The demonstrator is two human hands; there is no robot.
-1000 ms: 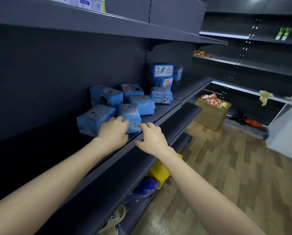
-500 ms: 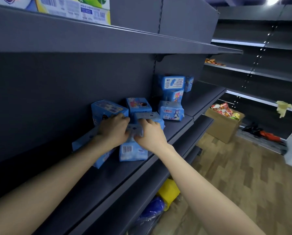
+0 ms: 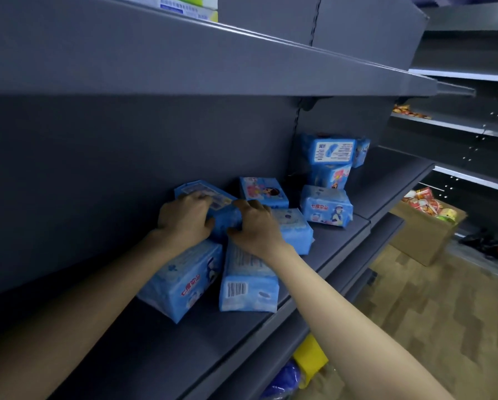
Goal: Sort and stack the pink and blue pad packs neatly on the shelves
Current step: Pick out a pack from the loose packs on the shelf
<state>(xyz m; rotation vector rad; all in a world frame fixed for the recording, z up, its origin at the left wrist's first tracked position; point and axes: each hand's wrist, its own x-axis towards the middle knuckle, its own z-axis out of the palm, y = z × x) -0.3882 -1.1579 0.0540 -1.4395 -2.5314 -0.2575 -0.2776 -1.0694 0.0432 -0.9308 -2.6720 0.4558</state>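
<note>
Several blue pad packs lie on the dark grey shelf (image 3: 143, 359). Two lie nearest the edge: one (image 3: 184, 281) on the left and one with a barcode (image 3: 247, 287) beside it. Behind them a tilted blue pack (image 3: 221, 209) is gripped from both sides, my left hand (image 3: 184, 223) curled over its left top and my right hand (image 3: 253, 226) clasping its right edge. Another pack (image 3: 295, 232) lies just right of my right hand. Further back are a cartoon-printed pack (image 3: 263, 192), a loose pack (image 3: 325, 207) and a small stack (image 3: 330, 148). No pink pack shows.
The upper shelf (image 3: 242, 62) overhangs close above, with boxes (image 3: 190, 7) on it. A cardboard box of snacks (image 3: 424, 241) stands on the wooden floor to the right. A yellow item (image 3: 309, 356) and a blue bag (image 3: 285, 379) sit below the shelf.
Both hands left the front packs and reached back onto the tilted pack behind them. The two front packs now lie side by side near the shelf edge.
</note>
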